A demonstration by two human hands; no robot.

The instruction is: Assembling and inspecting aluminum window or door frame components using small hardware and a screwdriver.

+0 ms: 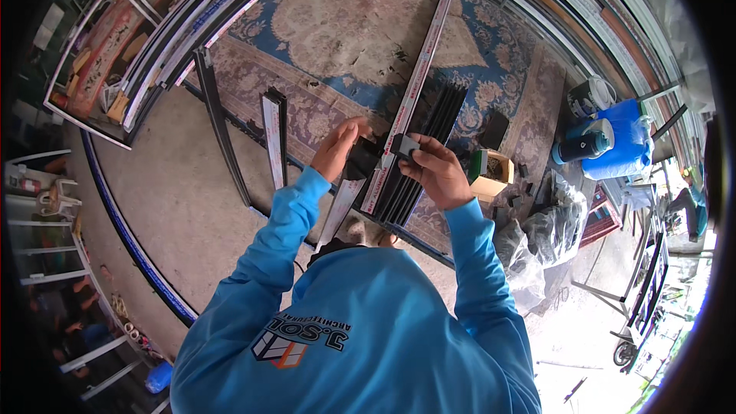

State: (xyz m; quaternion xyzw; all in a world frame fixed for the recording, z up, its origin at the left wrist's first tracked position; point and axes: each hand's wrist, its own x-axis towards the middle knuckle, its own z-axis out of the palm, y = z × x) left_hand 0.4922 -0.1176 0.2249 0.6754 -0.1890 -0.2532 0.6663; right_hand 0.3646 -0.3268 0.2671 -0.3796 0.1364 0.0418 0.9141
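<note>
My left hand point(335, 152) is closed around the upper end of a black aluminium profile point(341, 203), which slants down toward my feet and has white printed film on one side. Between the thumb and fingers of my right hand point(439, 174) is a small dark grey block point(402, 146), held just right of the profile's end. Its exact kind cannot be made out. Beneath my hands lies a long film-covered bar point(420, 69), beside a bundle of black profiles point(443, 119). Part of the left fingers is hidden behind the dark end piece.
An open cardboard box point(491, 184) with small pieces stands right of my right hand, near clear plastic bags point(556, 218). A blue jug point(622, 134) is farther right. Short upright profiles point(274, 138) stand at left on the patterned carpet's point(345, 15) edge. Racks of bars line both sides.
</note>
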